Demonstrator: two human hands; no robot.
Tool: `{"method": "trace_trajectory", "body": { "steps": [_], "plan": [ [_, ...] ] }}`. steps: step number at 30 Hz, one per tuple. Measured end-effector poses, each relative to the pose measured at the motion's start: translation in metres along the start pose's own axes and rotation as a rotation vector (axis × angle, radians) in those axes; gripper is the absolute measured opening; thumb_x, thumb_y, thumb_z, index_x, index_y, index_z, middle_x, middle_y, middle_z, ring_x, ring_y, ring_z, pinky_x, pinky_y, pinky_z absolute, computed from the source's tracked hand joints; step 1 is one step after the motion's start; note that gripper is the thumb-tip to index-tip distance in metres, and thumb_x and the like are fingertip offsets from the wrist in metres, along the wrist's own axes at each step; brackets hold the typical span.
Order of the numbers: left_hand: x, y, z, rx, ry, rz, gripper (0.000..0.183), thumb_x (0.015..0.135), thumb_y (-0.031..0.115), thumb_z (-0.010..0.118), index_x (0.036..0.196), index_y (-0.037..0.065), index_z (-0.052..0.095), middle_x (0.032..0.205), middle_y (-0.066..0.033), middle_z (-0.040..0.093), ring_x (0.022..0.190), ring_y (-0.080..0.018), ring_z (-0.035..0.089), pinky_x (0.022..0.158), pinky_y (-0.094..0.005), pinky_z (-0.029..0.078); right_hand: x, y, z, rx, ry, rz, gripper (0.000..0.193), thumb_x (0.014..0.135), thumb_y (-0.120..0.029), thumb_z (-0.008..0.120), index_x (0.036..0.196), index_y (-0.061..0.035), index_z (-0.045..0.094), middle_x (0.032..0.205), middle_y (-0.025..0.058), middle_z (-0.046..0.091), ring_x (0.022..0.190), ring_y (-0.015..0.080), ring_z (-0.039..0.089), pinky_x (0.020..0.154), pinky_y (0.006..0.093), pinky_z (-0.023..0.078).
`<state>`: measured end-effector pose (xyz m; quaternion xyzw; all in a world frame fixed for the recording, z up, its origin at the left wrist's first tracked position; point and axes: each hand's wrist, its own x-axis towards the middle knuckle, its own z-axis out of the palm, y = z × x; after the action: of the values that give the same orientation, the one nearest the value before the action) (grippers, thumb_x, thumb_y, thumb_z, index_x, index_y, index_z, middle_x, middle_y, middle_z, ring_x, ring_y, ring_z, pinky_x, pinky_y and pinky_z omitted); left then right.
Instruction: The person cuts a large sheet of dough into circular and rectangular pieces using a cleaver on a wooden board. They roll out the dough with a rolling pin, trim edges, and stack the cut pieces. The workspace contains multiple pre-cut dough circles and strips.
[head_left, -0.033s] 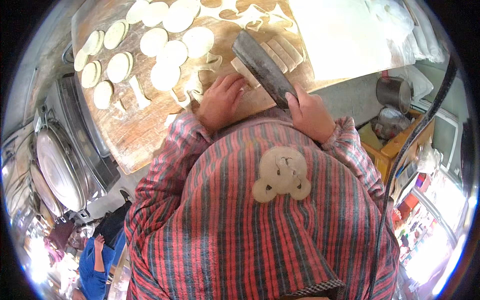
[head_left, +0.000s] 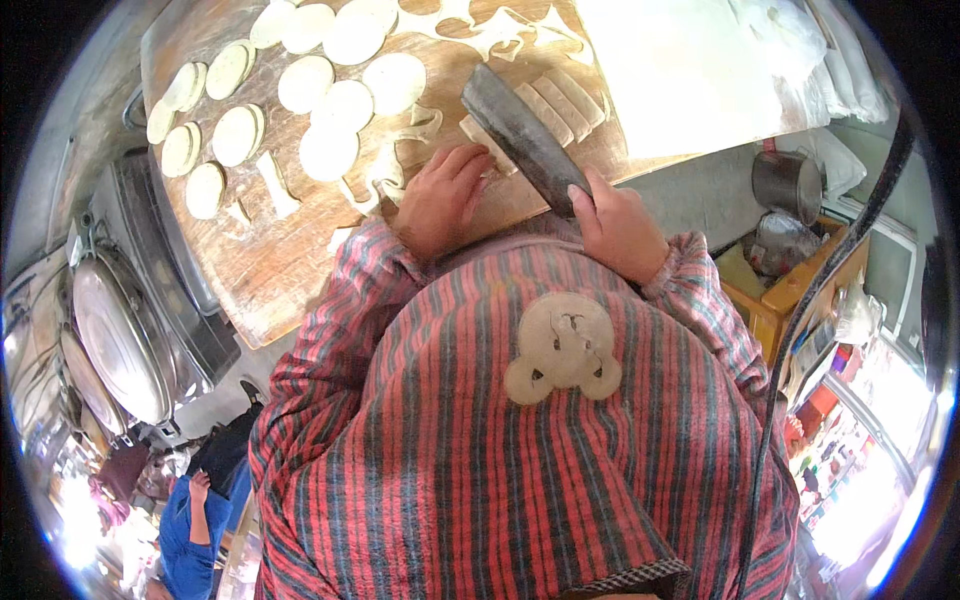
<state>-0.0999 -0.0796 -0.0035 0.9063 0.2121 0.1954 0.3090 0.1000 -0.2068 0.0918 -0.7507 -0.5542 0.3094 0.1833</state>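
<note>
My right hand (head_left: 622,225) is wrapped around the handle of a dark, broad-bladed cleaver (head_left: 520,135), its blade slanting up to the left across the dough. Against the blade's left side lies a piece of dough (head_left: 488,140); the bent, pressed-together fingers of my left hand (head_left: 440,200) hold its near end. Several cut dough strips (head_left: 562,104) lie side by side to the right of the blade. Part of the dough is hidden under the cleaver. Left of my left hand, thin dough scraps (head_left: 386,175) curl on the wooden board (head_left: 265,255).
Flat dough rounds (head_left: 330,150), some stacked in pairs, cover the board's left and far parts. A white sheet (head_left: 680,70) adjoins it on the right. A dark pot (head_left: 787,185) and a wooden box (head_left: 790,295) stand at right. Metal lids (head_left: 120,335) hang left; a person in blue (head_left: 188,535) is behind.
</note>
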Motion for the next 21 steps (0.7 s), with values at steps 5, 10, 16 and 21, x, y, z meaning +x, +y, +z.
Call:
{"method": "trace_trajectory", "body": {
  "steps": [5, 10, 16, 21],
  "plan": [
    [0.013, -0.003, 0.009, 0.069, -0.040, -0.020, 0.033, 0.083, 0.017, 0.064, 0.112, 0.004, 0.057, 0.117, -0.0115, 0.055, 0.109, -0.0329, 0.052, 0.092, -0.0417, 0.047, 0.005, -0.002, 0.011, -0.097, -0.095, 0.125, 0.028, 0.096, -0.023, 0.047, 0.099, 0.0045, 0.049, 0.072, 0.0299, 0.060, 0.071, 0.0478, 0.060, 0.063, 0.0545, 0.047],
    [0.024, -0.003, 0.007, 0.295, -0.005, 0.031, 0.033, 0.081, 0.028, 0.067, 0.105, 0.006, 0.058, 0.103, -0.0119, 0.055, 0.099, -0.0332, 0.052, 0.084, -0.0416, 0.047, 0.044, -0.008, 0.032, 0.015, 0.010, 0.062, 0.028, 0.095, -0.025, 0.048, 0.098, 0.0028, 0.050, 0.073, 0.0294, 0.062, 0.071, 0.0486, 0.060, 0.063, 0.0551, 0.048],
    [-0.002, 0.015, -0.040, 0.298, -0.108, -0.136, 0.035, 0.070, 0.004, 0.064, 0.104, 0.003, 0.057, 0.104, -0.0187, 0.055, 0.095, -0.0360, 0.054, 0.083, -0.0424, 0.046, 0.020, 0.040, -0.016, 0.672, -0.140, 0.257, 0.033, 0.096, -0.024, 0.049, 0.112, 0.0042, 0.053, 0.058, 0.0121, 0.058, 0.046, 0.0251, 0.058, 0.050, 0.0388, 0.048],
    [0.007, 0.038, -0.018, 0.115, 0.030, -0.175, 0.030, 0.080, 0.001, 0.061, 0.109, -0.001, 0.053, 0.108, -0.0220, 0.057, 0.101, -0.0394, 0.055, 0.086, -0.0443, 0.046, -0.015, 0.111, -0.097, 0.118, 0.513, 0.143, 0.047, 0.092, -0.027, 0.058, 0.122, 0.0088, 0.051, 0.061, 0.0153, 0.061, 0.051, 0.0241, 0.061, 0.051, 0.0367, 0.049]
  ]
}}
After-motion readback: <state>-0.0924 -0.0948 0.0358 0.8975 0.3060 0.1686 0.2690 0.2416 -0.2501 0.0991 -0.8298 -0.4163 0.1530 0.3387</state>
